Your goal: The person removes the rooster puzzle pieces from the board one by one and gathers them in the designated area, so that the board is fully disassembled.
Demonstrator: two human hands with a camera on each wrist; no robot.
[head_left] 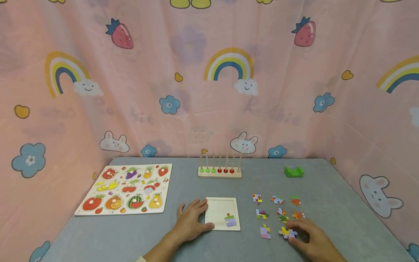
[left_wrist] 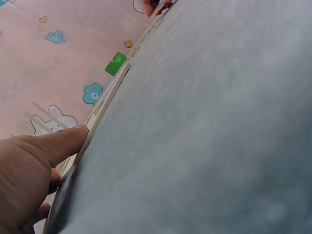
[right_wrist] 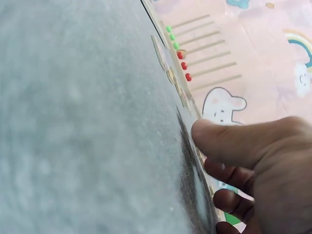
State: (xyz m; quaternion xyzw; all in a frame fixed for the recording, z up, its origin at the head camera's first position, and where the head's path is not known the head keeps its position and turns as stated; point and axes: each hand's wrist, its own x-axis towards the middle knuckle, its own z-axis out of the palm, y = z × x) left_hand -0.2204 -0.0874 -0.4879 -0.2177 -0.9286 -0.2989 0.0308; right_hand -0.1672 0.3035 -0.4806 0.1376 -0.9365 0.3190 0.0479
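Observation:
Beside the left edge of a square wooden puzzle tray [head_left: 217, 211] lies my left hand [head_left: 191, 223], its spread fingers at the upper left and its straight thumb on the lower left corner. In the left wrist view the thumb [left_wrist: 70, 141] touches the tray's edge. A purple and green puzzle piece [head_left: 230, 220] lies in the tray's lower right part. My right hand [head_left: 312, 238] pinches a yellow and purple jigsaw piece [head_left: 288, 232] between thumb and index finger, low over the table. Its remaining fingers curl in the right wrist view.
Several loose jigsaw pieces [head_left: 262, 214] lie in rows right of the tray. A fruit peg puzzle board [head_left: 122, 211] is at the left. Behind stand a bead-and-peg rack [head_left: 220, 174] and a green notched block [head_left: 294, 172]. A pink printed curtain [head_left: 209, 120] surrounds the grey table [head_left: 248, 251].

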